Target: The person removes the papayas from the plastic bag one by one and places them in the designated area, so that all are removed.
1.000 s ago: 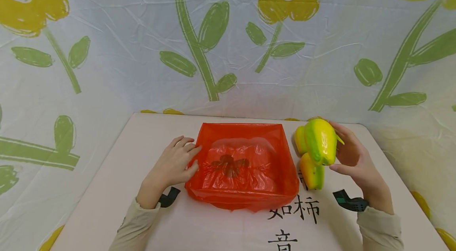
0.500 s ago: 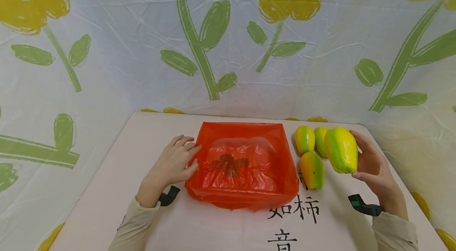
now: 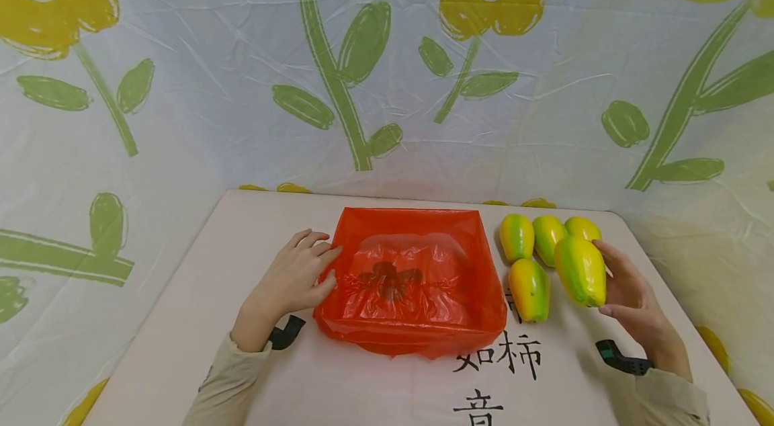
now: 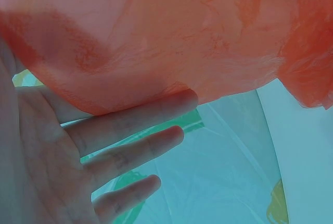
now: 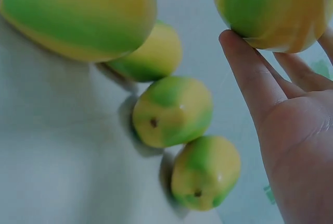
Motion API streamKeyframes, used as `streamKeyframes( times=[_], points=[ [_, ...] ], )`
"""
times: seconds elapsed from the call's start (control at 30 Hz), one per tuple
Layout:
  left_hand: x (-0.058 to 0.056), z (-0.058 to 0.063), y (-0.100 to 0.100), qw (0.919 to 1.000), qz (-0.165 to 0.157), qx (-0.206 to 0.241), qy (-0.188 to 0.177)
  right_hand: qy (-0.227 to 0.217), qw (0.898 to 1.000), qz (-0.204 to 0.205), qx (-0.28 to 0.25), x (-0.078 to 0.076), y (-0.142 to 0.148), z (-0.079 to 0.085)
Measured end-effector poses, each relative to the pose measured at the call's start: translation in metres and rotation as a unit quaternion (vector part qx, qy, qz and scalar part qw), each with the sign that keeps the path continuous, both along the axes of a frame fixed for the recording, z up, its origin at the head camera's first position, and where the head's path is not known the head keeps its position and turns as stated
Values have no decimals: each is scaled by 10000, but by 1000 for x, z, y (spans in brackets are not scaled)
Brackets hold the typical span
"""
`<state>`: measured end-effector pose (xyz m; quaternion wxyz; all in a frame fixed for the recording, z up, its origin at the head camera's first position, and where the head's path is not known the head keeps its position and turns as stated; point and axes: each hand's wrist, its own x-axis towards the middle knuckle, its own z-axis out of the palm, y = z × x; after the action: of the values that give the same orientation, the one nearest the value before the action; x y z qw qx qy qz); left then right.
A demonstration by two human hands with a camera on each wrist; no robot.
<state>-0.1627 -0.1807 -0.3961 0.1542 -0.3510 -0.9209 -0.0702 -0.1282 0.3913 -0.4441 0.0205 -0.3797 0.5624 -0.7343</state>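
Observation:
In the head view my right hand [image 3: 631, 298] holds a green-and-yellow papaya [image 3: 580, 271] between thumb and fingers at the table's right. The right wrist view shows the thumb against the underside of that papaya [image 5: 276, 10], with fingers behind it. My left hand [image 3: 296, 278] is at the left wall of a box-shaped red plastic bag [image 3: 492, 298], its mouth facing up. Seen from the left wrist, the left hand's fingers [image 4: 132, 122] lie extended, one touching the thin red plastic [image 4: 171, 41]. Its thumb is mostly hidden there.
Beside the bag lie several more papayas: one at the front [image 3: 529, 289], the others in a row behind, including a left one [image 3: 517, 238] and a right one [image 3: 583, 228]. Black characters [image 3: 525, 355] mark the pale table [image 3: 363, 392]. A flower-printed sheet [image 3: 242, 76] hangs behind.
My right hand has carried the papaya right and towards me, lower in the head view. The back papayas it covered now show. My left hand and the red bag stay in place.

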Motion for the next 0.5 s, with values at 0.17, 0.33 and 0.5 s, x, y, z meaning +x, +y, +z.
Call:
streamKeyframes(
  times=[0.17,0.33,0.5],
  points=[
    [-1,-1,0,10000,-15,-4,30,-137,9999,-11,11,1,7,-12],
    [-1,-1,-1,10000,-21,6,50,-321,9988,-291,237,6,12,-22],
    [-1,-1,-1,10000,-13,21,40,-492,9949,-702,535,10,14,-31]
  ],
)
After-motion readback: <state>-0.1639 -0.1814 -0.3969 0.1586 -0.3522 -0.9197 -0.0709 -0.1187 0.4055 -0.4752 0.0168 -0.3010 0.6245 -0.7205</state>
